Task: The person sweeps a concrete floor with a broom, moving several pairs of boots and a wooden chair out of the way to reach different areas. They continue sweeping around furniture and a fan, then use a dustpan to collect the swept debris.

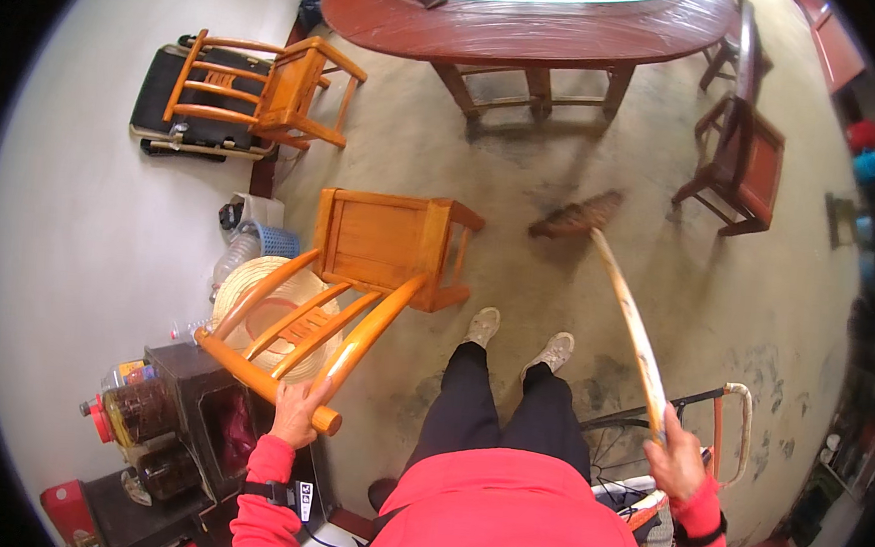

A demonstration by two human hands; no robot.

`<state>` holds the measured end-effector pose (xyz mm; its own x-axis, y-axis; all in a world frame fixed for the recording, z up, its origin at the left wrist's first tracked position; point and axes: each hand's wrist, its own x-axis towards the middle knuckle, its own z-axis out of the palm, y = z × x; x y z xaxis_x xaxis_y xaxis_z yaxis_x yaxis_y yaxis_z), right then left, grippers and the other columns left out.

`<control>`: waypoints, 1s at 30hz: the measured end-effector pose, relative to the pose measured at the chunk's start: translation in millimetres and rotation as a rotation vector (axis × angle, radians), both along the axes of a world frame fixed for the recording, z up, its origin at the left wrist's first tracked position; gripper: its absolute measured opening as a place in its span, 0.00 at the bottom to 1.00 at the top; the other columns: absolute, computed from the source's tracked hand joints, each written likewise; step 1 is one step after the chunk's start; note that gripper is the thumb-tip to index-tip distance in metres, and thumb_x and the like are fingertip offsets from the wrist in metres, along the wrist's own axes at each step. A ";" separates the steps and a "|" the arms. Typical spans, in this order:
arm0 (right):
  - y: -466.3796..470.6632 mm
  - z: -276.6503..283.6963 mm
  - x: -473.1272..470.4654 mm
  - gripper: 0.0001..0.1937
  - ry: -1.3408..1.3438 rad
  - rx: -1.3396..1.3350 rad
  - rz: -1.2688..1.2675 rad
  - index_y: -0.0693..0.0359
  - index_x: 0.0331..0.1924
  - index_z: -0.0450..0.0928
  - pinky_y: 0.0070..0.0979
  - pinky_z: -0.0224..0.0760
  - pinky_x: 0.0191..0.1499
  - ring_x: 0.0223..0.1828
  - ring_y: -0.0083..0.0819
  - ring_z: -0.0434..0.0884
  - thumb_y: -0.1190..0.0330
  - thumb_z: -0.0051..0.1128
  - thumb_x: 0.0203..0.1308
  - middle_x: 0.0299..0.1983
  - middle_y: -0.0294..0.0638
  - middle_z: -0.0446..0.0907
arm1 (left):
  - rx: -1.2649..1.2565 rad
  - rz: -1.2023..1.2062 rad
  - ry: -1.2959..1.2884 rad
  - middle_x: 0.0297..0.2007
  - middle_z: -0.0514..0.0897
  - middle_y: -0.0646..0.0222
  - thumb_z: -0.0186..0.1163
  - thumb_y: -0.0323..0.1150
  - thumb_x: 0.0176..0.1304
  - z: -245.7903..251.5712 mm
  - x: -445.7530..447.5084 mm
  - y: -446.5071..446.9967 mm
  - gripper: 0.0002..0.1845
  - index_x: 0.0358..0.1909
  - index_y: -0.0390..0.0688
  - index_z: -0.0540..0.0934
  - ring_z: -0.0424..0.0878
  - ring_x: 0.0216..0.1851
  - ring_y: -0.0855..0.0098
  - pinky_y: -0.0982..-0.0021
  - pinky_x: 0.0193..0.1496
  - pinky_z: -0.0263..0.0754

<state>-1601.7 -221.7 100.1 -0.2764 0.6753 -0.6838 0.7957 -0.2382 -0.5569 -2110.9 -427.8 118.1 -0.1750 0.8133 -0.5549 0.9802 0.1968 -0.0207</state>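
My left hand (297, 414) grips the top rail of a varnished orange-brown wooden chair (379, 247), whose slatted back leans towards me. Whether all the chair's legs touch the floor, I cannot tell. In my right hand (676, 457) is the pale wooden handle of a broom (629, 327). The broom's brown bristle head (576, 216) rests on or just above the concrete floor, ahead of my shoes and right of the chair; it looks blurred.
Ahead stands a dark red oval table (527, 34) with a glass top. A second orange chair (294, 99) is by the left wall, a dark red chair (749, 161) on the right. A straw hat (260, 293) and black cabinet (190, 379) are left; a metal-framed cart (736, 435) is close on my right.
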 end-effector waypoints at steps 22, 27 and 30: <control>-41.7 -22.0 138.5 0.28 -0.436 0.114 0.030 0.61 0.54 0.62 0.40 0.69 0.35 0.30 0.52 0.76 0.69 0.52 0.42 0.26 0.57 0.75 | -0.346 0.050 0.017 0.45 0.72 0.61 0.75 0.39 0.18 -3.7 -13.2 8.9 0.61 0.62 0.56 0.49 0.67 0.49 0.56 0.44 0.57 0.44; -38.7 21.3 108.9 0.23 -0.645 0.122 -0.023 0.65 0.48 0.67 0.40 0.70 0.32 0.26 0.49 0.77 0.70 0.50 0.42 0.22 0.54 0.76 | -0.662 0.020 0.120 0.48 0.72 0.56 0.74 0.46 0.22 -11.1 -24.8 22.5 0.64 0.64 0.48 0.43 0.68 0.52 0.57 0.47 0.58 0.48; -44.0 38.6 98.4 0.26 -0.557 0.129 -0.102 0.67 0.50 0.66 0.40 0.70 0.32 0.27 0.49 0.77 0.68 0.52 0.42 0.21 0.55 0.75 | -0.812 0.064 0.082 0.48 0.72 0.55 0.71 0.48 0.28 -22.0 -38.9 45.1 0.57 0.62 0.45 0.49 0.70 0.50 0.59 0.53 0.54 0.56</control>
